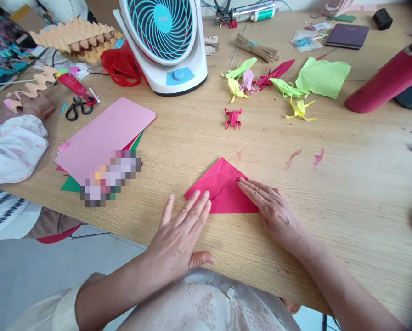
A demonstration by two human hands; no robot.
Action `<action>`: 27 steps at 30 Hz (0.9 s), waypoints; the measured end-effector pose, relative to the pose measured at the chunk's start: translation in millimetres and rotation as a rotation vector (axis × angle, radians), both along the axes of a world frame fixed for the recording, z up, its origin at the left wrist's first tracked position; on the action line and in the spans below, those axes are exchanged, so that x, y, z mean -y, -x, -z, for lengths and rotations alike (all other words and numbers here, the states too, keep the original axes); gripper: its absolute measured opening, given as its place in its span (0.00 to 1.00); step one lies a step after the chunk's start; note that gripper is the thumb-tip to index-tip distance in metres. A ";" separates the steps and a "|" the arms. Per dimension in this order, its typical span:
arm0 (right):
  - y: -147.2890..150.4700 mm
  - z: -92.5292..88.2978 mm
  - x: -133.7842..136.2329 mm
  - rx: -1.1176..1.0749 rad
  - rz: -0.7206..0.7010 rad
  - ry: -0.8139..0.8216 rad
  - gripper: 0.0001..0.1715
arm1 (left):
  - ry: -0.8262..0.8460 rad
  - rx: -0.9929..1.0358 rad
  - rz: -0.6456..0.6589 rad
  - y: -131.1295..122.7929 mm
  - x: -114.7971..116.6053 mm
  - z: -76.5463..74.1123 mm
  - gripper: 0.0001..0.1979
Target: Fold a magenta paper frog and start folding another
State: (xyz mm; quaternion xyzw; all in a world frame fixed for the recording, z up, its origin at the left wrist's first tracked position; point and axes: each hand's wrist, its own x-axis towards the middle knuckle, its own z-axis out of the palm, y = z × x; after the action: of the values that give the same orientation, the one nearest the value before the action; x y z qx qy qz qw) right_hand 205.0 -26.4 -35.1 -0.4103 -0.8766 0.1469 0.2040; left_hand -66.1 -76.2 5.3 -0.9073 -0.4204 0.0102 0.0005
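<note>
A folded sheet of deep pink paper (222,186) lies flat on the wooden table in front of me, with a crease running across it. My left hand (181,234) is open, fingers spread, its fingertips on the paper's left lower edge. On the right side of the sheet, my right hand (273,207) lies flat with its fingers together and stretched out. Beyond the paper sits a small red origami frog (233,118).
Left of me is a stack of coloured paper (105,133) with a blurred item on it. A white fan (178,46), scissors (78,108), folded paper figures (249,82) and a red bottle (385,80) stand or lie farther back. Another person's hand (30,105) is at left.
</note>
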 end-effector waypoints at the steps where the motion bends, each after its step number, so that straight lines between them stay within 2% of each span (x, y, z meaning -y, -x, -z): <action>1: -0.1 -0.3 -0.2 -0.007 0.002 -0.002 0.38 | 0.013 0.020 0.064 -5.8 -3.6 -0.8 0.52; 3: -1.7 -1.7 -0.1 -0.031 0.000 0.008 0.37 | 0.078 0.034 0.187 -18.4 -11.1 1.8 0.50; 5: -5.3 -4.2 1.7 -0.080 0.002 0.020 0.36 | 0.123 0.060 0.230 -29.1 -17.4 8.9 0.50; 8: -10.3 -9.3 11.2 -0.100 0.057 0.013 0.33 | 0.166 0.066 0.219 -36.8 -22.8 19.9 0.51; 10: -10.1 -12.2 22.2 -0.033 0.062 0.008 0.32 | 0.183 0.073 0.220 -36.5 -23.8 23.5 0.51; 13: -4.2 -13.6 41.1 0.115 -0.028 0.024 0.36 | 0.198 0.096 0.232 -32.5 -23.7 24.0 0.52; 15: -0.5 -12.5 51.5 0.178 -0.028 0.012 0.40 | 0.199 0.103 0.239 -29.8 -23.3 23.4 0.52; 23: -17.2 -4.3 69.2 0.252 0.153 -0.011 0.41 | 0.193 0.084 0.239 -24.7 -23.3 20.0 0.51; 27: -29.9 -0.8 77.2 0.312 0.297 -0.040 0.42 | 0.227 0.072 0.232 -21.9 -23.0 18.2 0.50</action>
State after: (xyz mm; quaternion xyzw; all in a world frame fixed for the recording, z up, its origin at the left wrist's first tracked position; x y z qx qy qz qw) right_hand 234.9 -103.6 -34.3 -0.5486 -0.8303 0.0324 0.0932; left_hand -44.2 -53.2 -12.9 -0.9438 -0.3087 0.0250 -0.1158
